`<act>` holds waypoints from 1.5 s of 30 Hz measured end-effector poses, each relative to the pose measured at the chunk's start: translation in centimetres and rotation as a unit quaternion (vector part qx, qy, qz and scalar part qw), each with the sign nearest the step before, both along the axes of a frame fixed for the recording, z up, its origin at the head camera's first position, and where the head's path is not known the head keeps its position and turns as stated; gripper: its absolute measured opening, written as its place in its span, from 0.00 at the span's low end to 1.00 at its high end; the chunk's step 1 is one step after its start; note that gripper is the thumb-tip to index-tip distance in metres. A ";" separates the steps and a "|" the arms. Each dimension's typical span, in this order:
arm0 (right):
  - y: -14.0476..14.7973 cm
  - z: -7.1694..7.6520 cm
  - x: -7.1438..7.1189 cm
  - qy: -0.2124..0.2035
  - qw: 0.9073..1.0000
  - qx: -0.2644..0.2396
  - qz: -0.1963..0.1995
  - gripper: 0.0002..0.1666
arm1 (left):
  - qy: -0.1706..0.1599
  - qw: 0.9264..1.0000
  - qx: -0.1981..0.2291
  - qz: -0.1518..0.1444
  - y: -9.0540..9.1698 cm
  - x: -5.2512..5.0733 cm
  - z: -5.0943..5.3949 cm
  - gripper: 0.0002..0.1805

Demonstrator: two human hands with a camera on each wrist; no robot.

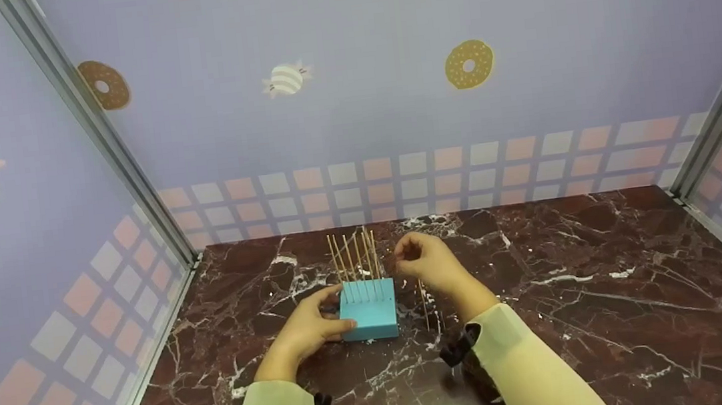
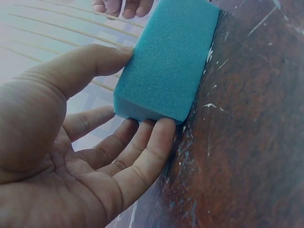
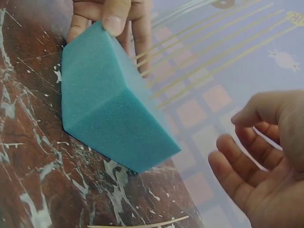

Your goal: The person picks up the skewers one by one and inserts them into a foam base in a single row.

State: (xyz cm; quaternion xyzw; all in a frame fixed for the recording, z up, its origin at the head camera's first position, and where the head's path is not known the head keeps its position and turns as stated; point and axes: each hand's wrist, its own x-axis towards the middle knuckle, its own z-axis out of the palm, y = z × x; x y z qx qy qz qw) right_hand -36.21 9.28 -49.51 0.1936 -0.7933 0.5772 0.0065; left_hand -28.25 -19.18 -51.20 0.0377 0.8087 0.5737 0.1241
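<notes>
A light blue foam block (image 1: 369,319) sits on the marble-patterned table, with several thin wooden sticks (image 1: 358,256) standing upright in its far part. My left hand (image 1: 312,325) grips the block's left side. In the left wrist view its thumb lies at the block's upper edge, and its fingertips (image 2: 164,130) touch the end face. To the right of the sticks hovers my right hand (image 1: 428,264), fingers loosely bent. The right wrist view shows that hand (image 3: 266,161) apart from the block (image 3: 118,123), with nothing visible in its fingers.
Another thin stick (image 1: 424,306) lies on the table (image 1: 581,313) just right of the block. A patterned wall (image 1: 385,113) stands behind the table, with side panels left and right. Dark wrist straps (image 1: 460,346) sit at both sleeves.
</notes>
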 end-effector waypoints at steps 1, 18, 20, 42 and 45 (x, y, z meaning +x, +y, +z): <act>0.1 -0.1 -0.1 -0.005 1.000 0.001 -0.012 0.11 | -0.001 1.000 0.001 0.000 0.0 0.0 0.0 0.50; 1.2 -1.1 -0.7 -0.099 0.990 0.052 -0.089 0.09 | 0.001 1.000 -0.003 0.006 -0.2 0.1 -0.3 0.50; 1.2 -1.1 -0.8 -0.105 0.989 0.054 -0.092 0.09 | 0.002 1.000 -0.003 0.007 -0.2 0.1 -0.3 0.50; 0.9 -2.0 -0.3 -0.096 0.955 0.244 -0.139 0.24 | -0.004 1.000 0.003 0.008 0.0 -0.2 -0.4 0.50; 0.9 -2.1 -0.3 -0.093 0.953 0.248 -0.144 0.22 | -0.005 1.000 0.004 0.009 0.1 -0.3 -0.4 0.51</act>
